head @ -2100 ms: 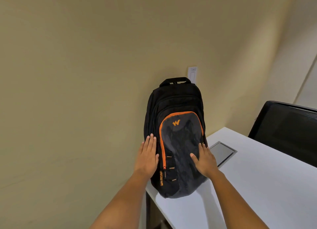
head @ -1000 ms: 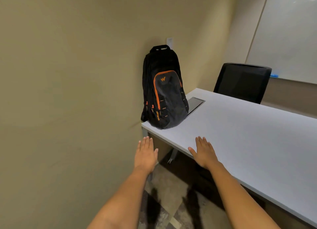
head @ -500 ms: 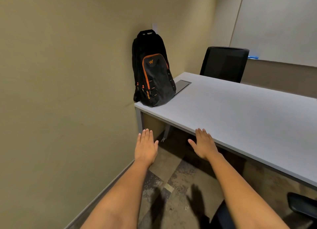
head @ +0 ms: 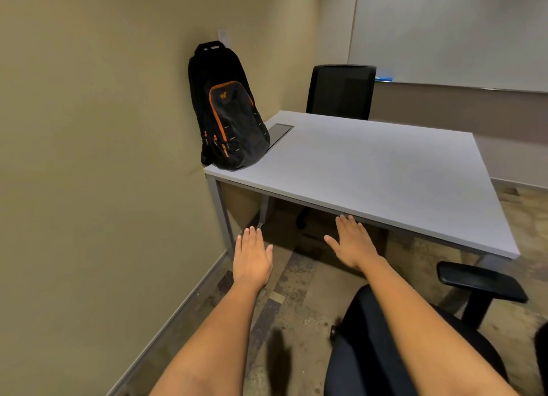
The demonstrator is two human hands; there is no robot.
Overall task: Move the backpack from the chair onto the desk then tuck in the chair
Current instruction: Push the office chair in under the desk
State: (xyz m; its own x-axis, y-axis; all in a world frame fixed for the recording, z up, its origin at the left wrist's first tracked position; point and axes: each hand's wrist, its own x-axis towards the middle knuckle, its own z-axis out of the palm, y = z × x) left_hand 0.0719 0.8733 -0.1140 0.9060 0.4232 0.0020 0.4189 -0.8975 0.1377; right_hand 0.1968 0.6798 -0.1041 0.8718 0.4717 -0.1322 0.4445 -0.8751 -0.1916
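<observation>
A black backpack (head: 229,113) with orange trim stands upright on the near left corner of the white desk (head: 370,167), leaning against the beige wall. A black office chair (head: 415,345) sits at the bottom right, its seat under my right forearm and one armrest (head: 480,281) out to the right; it stands back from the desk's front edge. My left hand (head: 252,257) hovers flat and empty over the floor in front of the desk. My right hand (head: 351,243) is flat and empty too, fingertips near the desk's front edge.
A second black chair (head: 339,91) stands behind the desk at the far side. A grey cable hatch (head: 280,131) is set in the desktop beside the backpack. A whiteboard (head: 450,30) hangs on the right wall. The beige wall runs close along the left.
Both hands have left the backpack and drawn back from the desk. The view has pulled away and down, bringing the near chair's seat and armrest into sight.
</observation>
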